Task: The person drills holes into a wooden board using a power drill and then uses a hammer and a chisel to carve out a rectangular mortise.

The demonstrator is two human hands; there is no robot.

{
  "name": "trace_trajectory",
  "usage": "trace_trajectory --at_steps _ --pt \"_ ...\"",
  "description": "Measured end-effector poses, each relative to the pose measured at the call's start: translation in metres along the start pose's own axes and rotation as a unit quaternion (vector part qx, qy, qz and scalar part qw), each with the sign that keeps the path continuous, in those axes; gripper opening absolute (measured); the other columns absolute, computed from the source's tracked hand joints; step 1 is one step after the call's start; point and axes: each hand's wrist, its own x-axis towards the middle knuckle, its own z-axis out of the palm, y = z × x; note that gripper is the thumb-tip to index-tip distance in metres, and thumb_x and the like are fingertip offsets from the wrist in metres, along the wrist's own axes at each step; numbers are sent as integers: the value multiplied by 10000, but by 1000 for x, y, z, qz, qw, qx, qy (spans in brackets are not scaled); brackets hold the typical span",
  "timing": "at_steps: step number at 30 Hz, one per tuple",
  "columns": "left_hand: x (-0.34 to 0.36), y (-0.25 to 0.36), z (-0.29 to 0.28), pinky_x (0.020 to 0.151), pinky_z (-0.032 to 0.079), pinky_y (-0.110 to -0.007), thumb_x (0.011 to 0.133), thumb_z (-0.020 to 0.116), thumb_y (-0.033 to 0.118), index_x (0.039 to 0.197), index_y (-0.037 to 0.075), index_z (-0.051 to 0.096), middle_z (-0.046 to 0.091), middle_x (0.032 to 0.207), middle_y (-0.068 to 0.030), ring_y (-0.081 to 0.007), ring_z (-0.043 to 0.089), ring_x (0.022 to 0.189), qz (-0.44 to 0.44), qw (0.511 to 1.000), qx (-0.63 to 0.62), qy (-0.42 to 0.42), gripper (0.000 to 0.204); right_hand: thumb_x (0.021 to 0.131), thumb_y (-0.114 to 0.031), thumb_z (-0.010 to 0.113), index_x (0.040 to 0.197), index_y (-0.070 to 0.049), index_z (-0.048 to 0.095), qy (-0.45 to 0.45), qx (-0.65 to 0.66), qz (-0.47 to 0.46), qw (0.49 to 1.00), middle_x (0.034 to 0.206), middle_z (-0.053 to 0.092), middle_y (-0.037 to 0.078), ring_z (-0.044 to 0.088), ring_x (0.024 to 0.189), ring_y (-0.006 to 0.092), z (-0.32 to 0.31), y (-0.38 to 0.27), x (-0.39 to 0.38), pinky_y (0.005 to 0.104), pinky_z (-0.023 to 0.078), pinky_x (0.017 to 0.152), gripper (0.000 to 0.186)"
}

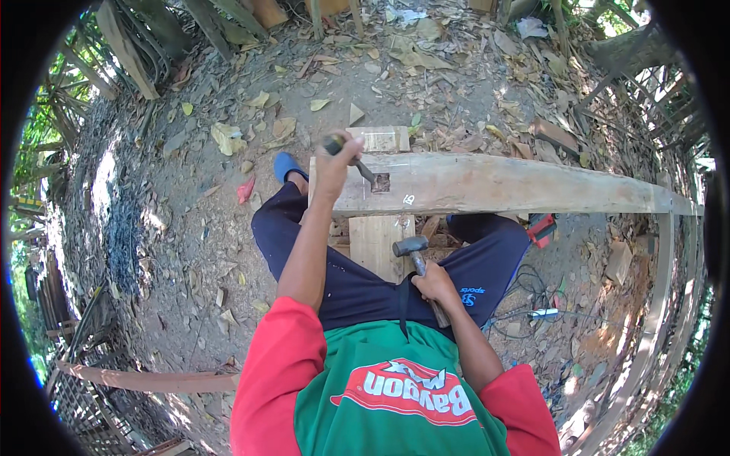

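A long wooden beam lies across in front of me, with a square mortise hole cut near its left end. My left hand is wrapped round the dark handle of a chisel. The chisel leans down to the right, its tip at the hole's left edge; whether it touches the wood I cannot tell. Above my lap, my right hand grips the shaft of a hammer. Its metal head points away from me, apart from both beam and chisel.
Under the beam, between my legs, is a pale plank. To the right lie a red and black tool and a dark cable. Wooden rails stand at the right edge. Dry leaves and wood offcuts litter the dirt ground.
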Motion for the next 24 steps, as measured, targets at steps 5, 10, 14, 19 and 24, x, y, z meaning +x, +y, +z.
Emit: trace_trajectory --at_steps 5,10,14,19,24 --pt "-5 -20 6 552 383 -228 840 756 148 771 80 563 544 676 40 -42 485 624 1 991 115 -71 217 794 -218 645 987 57 578 36 -16 -20 999 737 681 198 691 654 307 8 2 1 421 539 665 342" --pt "-10 -17 23 573 383 -229 827 779 172 777 71 567 505 686 57 -42 452 631 9 972 184 -148 241 793 -122 653 921 25 563 0 172 -29 985 661 610 91 602 498 179 -5 2 -1 332 490 464 215" --pt "-13 -39 24 528 387 -246 818 788 168 780 68 546 459 687 51 -53 430 600 3 963 209 -173 265 811 -98 652 993 19 549 36 282 -120 951 619 552 37 515 447 108 -60 -37 -44 281 431 399 239" --pt "-19 -39 20 480 385 -274 820 783 172 779 72 538 445 659 41 -58 425 581 25 964 223 -146 267 866 -121 660 984 -29 540 228 301 -340 861 668 557 27 525 508 90 -159 -139 -148 244 420 467 192" --pt "-21 -40 10 547 407 -269 817 772 141 776 68 530 448 659 47 -52 450 619 -23 976 178 -123 256 870 -3 608 991 -23 524 273 367 -601 655 687 556 54 555 542 127 -185 -223 -196 271 478 502 149"
